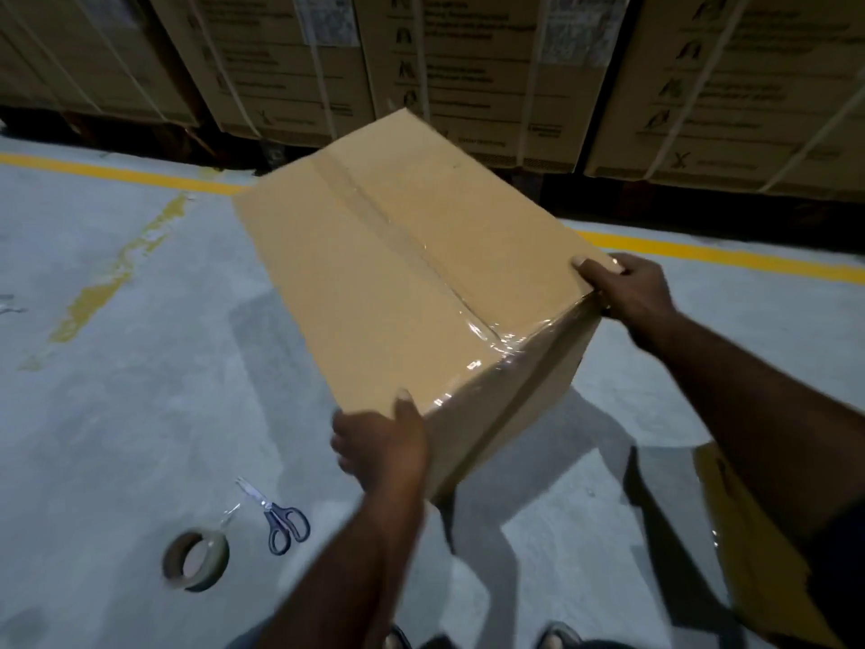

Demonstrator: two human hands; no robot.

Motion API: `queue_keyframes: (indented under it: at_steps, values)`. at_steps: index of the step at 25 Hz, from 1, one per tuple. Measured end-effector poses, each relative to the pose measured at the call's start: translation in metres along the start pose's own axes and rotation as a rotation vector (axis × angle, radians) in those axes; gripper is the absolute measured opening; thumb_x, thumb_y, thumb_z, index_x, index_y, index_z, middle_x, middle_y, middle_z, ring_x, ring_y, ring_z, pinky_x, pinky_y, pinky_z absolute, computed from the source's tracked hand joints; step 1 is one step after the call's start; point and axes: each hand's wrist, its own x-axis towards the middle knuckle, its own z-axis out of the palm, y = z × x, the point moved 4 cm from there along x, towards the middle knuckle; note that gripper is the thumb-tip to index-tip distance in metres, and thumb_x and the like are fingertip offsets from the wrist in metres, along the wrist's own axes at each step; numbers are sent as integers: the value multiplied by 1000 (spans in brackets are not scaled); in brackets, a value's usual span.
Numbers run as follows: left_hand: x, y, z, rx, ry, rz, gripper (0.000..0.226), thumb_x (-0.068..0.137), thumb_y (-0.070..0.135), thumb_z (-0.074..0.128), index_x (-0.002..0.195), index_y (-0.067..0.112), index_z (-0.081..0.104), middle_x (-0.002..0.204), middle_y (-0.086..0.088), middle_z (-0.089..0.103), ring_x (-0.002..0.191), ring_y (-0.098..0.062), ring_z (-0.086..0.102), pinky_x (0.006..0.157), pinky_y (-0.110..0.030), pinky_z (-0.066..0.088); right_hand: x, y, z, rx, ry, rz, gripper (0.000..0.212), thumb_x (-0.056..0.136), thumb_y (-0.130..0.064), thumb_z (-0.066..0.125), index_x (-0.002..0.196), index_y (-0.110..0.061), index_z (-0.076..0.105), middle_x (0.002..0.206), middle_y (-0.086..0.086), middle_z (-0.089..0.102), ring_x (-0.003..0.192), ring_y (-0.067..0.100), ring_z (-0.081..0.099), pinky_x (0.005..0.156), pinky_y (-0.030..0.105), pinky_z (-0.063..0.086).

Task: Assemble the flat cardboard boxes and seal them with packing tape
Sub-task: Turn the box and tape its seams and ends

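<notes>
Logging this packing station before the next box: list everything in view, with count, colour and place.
cardboard box: one, tan, held tilted above the floor, centre
clear tape: one strip, glossy, along the box's top seam and over its near edge
tape roll: one, brownish, on the floor, lower left
scissors: one pair, dark handles, on the floor beside the roll
strapped cartons: several, brown with white straps, in a row at the back
floor: grey concrete
yellow line: painted across the floor before the cartons
cardboard piece: one, tan, lower right, partly hidden
left hand: grips the box's near corner
right hand: grips the box's right corner
</notes>
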Motion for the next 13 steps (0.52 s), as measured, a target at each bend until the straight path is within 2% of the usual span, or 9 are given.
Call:
queue_keyframes:
  at_steps: [1, 3, 4, 5, 6, 7, 9, 11, 13]
  values:
    - [-32, -19, 10, -48, -31, -49, 83, 88, 34, 73, 149, -1, 30, 149, -24, 38, 138, -42, 37, 114, -45, 34, 14, 1, -5, -45, -31, 12, 95, 62, -78, 75, 136, -19, 60, 131, 7, 64, 117, 29, 61, 100, 51, 52]
    - [-84, -48, 33, -134, -150, -111, 79, 77, 37, 76, 139, 1, 45, 137, -20, 52, 128, -39, 49, 108, -47, 43, 22, 2, -10, -112, -53, 72, 117, 72, -71, 74, 159, -13, 21, 155, 13, 41, 137, 32, 46, 112, 46, 41]
    - [-100, -54, 42, -174, -203, -139, 78, 74, 40, 76, 136, 4, 48, 133, -17, 56, 124, -36, 53, 105, -46, 46, 15, 5, -8, -61, -54, 118, 122, 77, -65, 73, 160, -11, 3, 160, 15, 33, 141, 33, 40, 114, 43, 38]
    - [-108, -55, 50, -210, -255, -177, 78, 75, 40, 77, 138, 5, 46, 133, -15, 55, 122, -34, 55, 104, -46, 47, 1, 8, -5, 7, -58, 153, 120, 81, -59, 73, 159, -8, -2, 160, 15, 32, 142, 33, 40, 114, 40, 37]
    - [-112, -53, 54, -235, -293, -219, 82, 77, 39, 78, 142, 6, 41, 136, -16, 51, 121, -34, 55, 103, -46, 48, -18, 12, 0, 50, -57, 173, 108, 86, -52, 72, 158, -4, 6, 156, 15, 38, 139, 33, 43, 110, 35, 39]
    - [-109, -51, 56, -250, -322, -250, 87, 76, 40, 78, 145, 5, 37, 138, -17, 49, 120, -35, 56, 102, -46, 49, -39, 19, 4, 56, -48, 170, 88, 91, -47, 68, 152, -3, 23, 149, 16, 46, 134, 33, 48, 103, 32, 41]
    - [-90, -44, 47, -260, -316, -291, 91, 75, 38, 80, 145, 3, 35, 139, -20, 50, 116, -37, 60, 97, -45, 53, -89, 37, 14, 24, -55, 187, 58, 96, -45, 62, 135, -5, 45, 134, 16, 57, 121, 33, 56, 91, 32, 42]
    - [-53, -33, 23, -215, -216, -264, 86, 80, 30, 81, 145, 0, 35, 141, -22, 48, 118, -38, 58, 95, -40, 54, -146, 53, 25, 59, -121, 228, 54, 96, -48, 59, 128, -7, 48, 125, 14, 59, 109, 29, 57, 87, 31, 42]
    - [0, -16, -5, -137, -88, -178, 88, 82, 29, 82, 147, -3, 31, 147, -24, 39, 127, -40, 51, 98, -40, 50, -192, 64, 33, 72, -198, 312, 57, 94, -56, 57, 125, -9, 47, 121, 10, 58, 104, 27, 56, 92, 36, 46]
